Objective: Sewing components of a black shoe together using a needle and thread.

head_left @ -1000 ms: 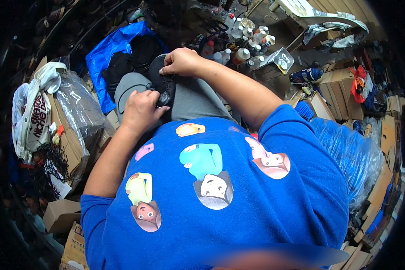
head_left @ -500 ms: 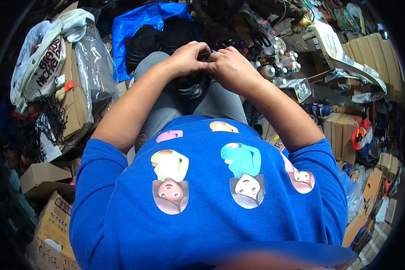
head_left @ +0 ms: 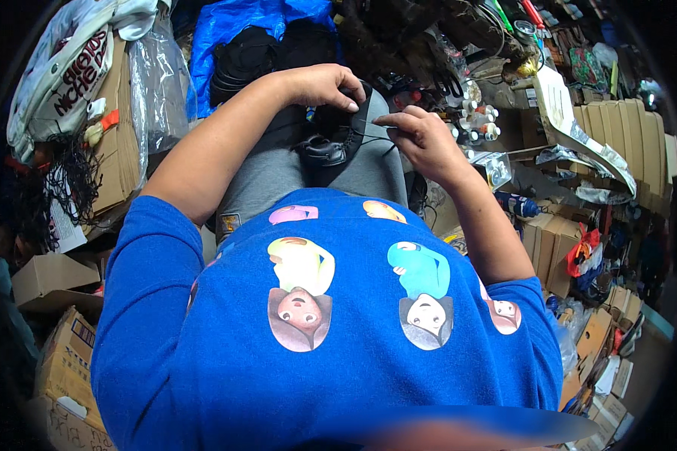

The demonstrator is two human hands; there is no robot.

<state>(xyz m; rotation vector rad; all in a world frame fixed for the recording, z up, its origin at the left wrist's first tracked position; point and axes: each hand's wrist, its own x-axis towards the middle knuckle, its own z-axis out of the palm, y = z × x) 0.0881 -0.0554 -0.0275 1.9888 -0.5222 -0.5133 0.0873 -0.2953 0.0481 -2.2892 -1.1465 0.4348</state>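
A black shoe [head_left: 323,151] rests on my lap over the grey trousers, its shiny toe toward me. My left hand [head_left: 325,85] is at the shoe's far end, fingers curled over its dark edge. To the right of the shoe, my right hand [head_left: 429,143] pinches a thin black shoelace [head_left: 377,123] that runs from the shoe to the fingertips. Part of the shoe's upper is hidden under my left hand.
Beyond my left forearm lies a blue plastic sack [head_left: 205,54] with black rounded items on it. Several small bottles [head_left: 480,124] stand right of my right hand. Flattened cardboard [head_left: 113,150] leans at left, near a white printed cloth bag [head_left: 71,83]. A white plastic piece [head_left: 560,98] sits far right.
My hands were together over the shoe and have moved apart. The right hand has drawn right and nearer with the lace, and more of the shoe shows.
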